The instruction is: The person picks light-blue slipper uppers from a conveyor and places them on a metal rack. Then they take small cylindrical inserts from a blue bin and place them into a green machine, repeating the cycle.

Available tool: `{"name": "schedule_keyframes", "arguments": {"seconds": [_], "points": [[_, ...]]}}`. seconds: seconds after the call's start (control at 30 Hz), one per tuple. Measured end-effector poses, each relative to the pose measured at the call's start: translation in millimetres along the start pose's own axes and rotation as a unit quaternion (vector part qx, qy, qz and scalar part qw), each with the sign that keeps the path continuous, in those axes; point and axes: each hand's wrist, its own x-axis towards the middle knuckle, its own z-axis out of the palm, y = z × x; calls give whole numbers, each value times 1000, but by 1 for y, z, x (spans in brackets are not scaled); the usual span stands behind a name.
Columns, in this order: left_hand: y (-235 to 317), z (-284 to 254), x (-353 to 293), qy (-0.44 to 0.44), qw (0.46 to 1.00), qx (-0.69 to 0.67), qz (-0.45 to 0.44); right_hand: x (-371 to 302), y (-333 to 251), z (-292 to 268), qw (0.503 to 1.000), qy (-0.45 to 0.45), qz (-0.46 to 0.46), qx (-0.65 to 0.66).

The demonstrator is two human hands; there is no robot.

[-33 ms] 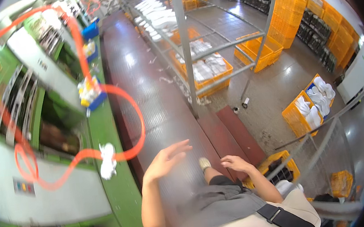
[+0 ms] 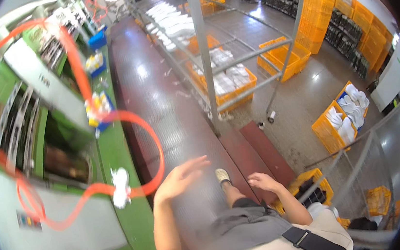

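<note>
My left hand (image 2: pixel 181 179) hangs over the dark red ribbed walkway (image 2: pixel 154 110), its fingers stretched out and holding nothing. It is slightly blurred. The nearest thing to it is an orange hose (image 2: pixel 160 151), which loops across the green machine ledge (image 2: pixel 139 224). A bundle of white cloth (image 2: pixel 121 188) lies on that ledge against the hose. My right hand (image 2: pixel 264 182) is over the dark red steps (image 2: pixel 266 152), with fingers apart, a little bent, and nothing in them. My foot in a pale shoe (image 2: pixel 222 175) is on the walkway between my hands.
Green and white machines (image 2: pixel 21 139) line the left, with blue boxes (image 2: pixel 107 119) of yellow and white spools on the ledge. A metal rack (image 2: pixel 203 51) stands ahead on the right. Orange crates (image 2: pixel 328 133) hold white socks. Railings (image 2: pixel 355 162) run along the right.
The view has shifted slightly, so the hose, white bundle and blue boxes appear a little lower. My hands keep nearly the same pose, both holding nothing.
</note>
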Motion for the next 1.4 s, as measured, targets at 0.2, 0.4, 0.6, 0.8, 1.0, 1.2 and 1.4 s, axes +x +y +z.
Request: {"name": "schedule_keyframes", "arguments": {"seconds": [0.2, 0.4, 0.6, 0.8, 1.0, 1.2, 1.4], "points": [[-17, -286, 158, 421, 890, 164, -55, 303, -11, -67, 967, 13, 174, -187], [-131, -483, 134, 746, 526, 330, -239, 668, -207, -75, 982, -108, -27, -155], [-222, -653, 212, 733, 482, 226, -424, 1030, -290, -34, 884, -231, -49, -404], [-214, -935, 544, 646, 709, 147, -241, 1259, -414, -92, 893, -315, -24, -320], [-215, -1236, 922, 349, 857, 376, -55, 1519, -423, -171, 957, -164, 45, -233], [-337, -1410, 1069, 376, 871, 250, -196, 1838, -483, -212, 916, -199, 33, -346], [-493, -1511, 1038, 254, 683, 20, -684, 2166, -635, -217, 940, -231, -145, -203]]}}
